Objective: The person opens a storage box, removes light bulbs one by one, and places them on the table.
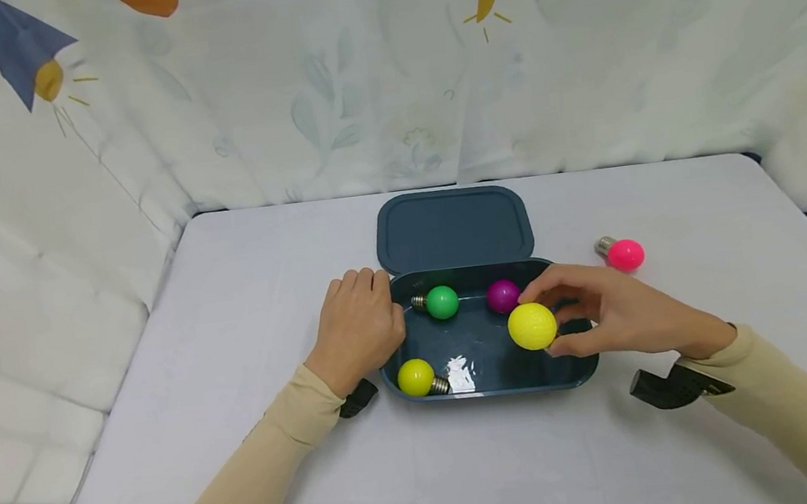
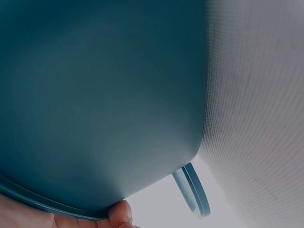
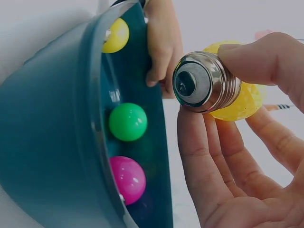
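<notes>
A dark blue box [image 1: 486,347] stands on the table. My left hand [image 1: 355,325] grips its left rim, and the fingertips [image 2: 121,213] show at the rim in the left wrist view. Over the box's right part, my right hand [image 1: 610,306] pinches a yellow light bulb [image 1: 533,326] with a textured globe. Its metal screw base [image 3: 209,83] points at the right wrist camera, between thumb and fingers. Inside lie a green bulb [image 1: 442,303], a purple bulb [image 1: 503,296] and a smooth yellow bulb [image 1: 415,377], apart from each other.
Behind the box lies its dark blue lid [image 1: 453,227], flat on the white table [image 1: 260,253]. A pink bulb [image 1: 626,255] rests to the right, beyond my right hand. A patterned curtain [image 1: 382,78] closes off the back.
</notes>
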Demonstrator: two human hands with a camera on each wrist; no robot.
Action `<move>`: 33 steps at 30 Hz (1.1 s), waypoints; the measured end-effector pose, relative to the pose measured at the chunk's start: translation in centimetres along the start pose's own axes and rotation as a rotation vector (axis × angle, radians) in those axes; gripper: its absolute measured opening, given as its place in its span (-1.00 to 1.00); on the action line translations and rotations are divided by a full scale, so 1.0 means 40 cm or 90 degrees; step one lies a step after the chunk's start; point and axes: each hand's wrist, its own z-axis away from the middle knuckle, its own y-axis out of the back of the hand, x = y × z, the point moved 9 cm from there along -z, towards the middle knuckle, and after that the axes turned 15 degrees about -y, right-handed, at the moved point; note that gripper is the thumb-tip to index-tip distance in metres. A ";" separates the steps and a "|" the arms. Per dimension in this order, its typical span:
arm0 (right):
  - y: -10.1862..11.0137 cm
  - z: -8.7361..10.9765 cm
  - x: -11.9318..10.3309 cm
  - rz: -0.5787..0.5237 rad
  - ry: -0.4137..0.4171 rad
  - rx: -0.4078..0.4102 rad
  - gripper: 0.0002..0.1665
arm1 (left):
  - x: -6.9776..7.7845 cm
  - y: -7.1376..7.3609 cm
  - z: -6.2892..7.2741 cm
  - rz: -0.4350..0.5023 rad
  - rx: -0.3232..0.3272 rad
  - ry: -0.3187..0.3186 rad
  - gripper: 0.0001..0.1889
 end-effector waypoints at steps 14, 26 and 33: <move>0.034 0.011 -0.007 -0.027 0.027 0.044 -0.34 | -0.001 -0.012 -0.002 0.021 -0.027 0.009 -0.87; 0.053 0.019 -0.013 -0.043 0.052 0.071 -0.33 | -0.011 -0.010 0.008 0.031 -0.055 0.023 -0.85; 0.059 0.020 -0.016 -0.079 0.046 0.077 -0.32 | -0.021 -0.006 0.019 0.035 -0.064 0.026 -0.85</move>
